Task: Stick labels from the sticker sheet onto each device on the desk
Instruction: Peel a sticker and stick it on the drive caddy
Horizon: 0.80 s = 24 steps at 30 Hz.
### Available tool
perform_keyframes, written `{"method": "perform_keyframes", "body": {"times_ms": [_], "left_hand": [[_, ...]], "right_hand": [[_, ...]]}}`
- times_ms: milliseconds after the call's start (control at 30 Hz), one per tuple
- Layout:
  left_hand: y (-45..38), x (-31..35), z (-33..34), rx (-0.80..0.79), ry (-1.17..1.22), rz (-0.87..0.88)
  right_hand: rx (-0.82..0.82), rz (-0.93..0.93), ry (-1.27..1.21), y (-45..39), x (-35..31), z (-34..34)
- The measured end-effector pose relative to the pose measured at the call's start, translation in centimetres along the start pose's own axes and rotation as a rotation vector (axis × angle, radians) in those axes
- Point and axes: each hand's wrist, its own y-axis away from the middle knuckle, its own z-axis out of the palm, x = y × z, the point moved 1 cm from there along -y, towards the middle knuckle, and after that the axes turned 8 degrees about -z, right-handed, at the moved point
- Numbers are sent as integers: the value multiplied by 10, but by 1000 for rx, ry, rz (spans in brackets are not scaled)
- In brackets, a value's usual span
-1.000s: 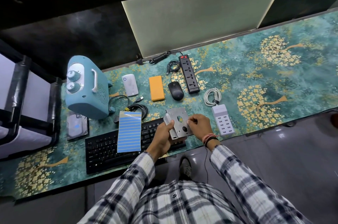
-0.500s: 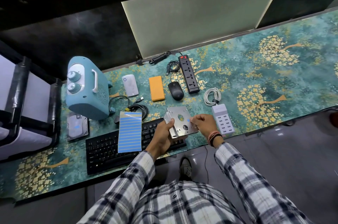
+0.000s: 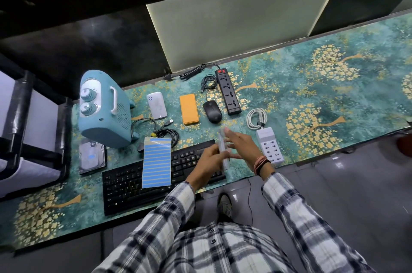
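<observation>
**Metal bracket turned edge-on between both hands above the keyboard**

We see the left hand [image 3: 208, 160] gripping a grey metal bracket [image 3: 223, 152], fingers curled round its near part. The bracket stands on edge to the camera, so it shows only as a narrow, blurred strip; we cannot tell whether a label sits on it. The right hand [image 3: 242, 146] lies flat against the bracket's right side with straight, spread fingers, its grip released and closed around nothing. Both hands hover over the right end of the black keyboard [image 3: 138, 180], which lies at the front of the worktop [image 3: 334, 98], a surface with a teal and gold tree pattern.

The sticker sheet [image 3: 157, 162], striped with blue labels, lies on the keyboard's middle, its top edge reaching past the keys towards a coil of black cable [image 3: 166, 133]. The sheet's uppermost rows look bare.

Left of the sheet a hard drive [image 3: 92, 157] lies flat with a small blue patch on its face. Behind it stands a blue heater [image 3: 104, 107] with two knobs. Along the back, from left to right, we find a white router [image 3: 156, 105], an orange power bank [image 3: 189, 109], a black mouse [image 3: 212, 112] and a black power strip [image 3: 227, 91]. Just beside the right hand sits a white USB charging hub [image 3: 269, 145], with a coiled white cable [image 3: 256, 118] behind it.

A checked shirt sleeve covers each forearm, and the right wrist wears thread bands [image 3: 261, 162].
</observation>
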Motion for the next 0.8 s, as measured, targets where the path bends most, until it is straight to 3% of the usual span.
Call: {"method": "perform_keyframes", "body": {"times_ms": [67, 167, 233, 367, 567, 700, 800], "left_hand": [[-1, 2, 8, -68, -60, 12], [-7, 3, 13, -141, -39, 19], [-9, 3, 14, -58, -55, 31], [-20, -6, 4, 352, -255, 24], [-29, -21, 2, 244, -31, -173], [-34, -29, 3, 261, 60, -189], [-41, -34, 4, 342, 58, -195]], "right_hand": [[-53, -54, 85, -1, -7, 1], [49, -165, 276, -8, -3, -6], [119, -177, 336, -10, 2, -18], [136, -157, 311, -12, 12, -41], [78, -60, 173, -15, 26, -60], [244, -22, 345, -12, 25, -65], [269, 60, 464, -10, 32, -67]]}}
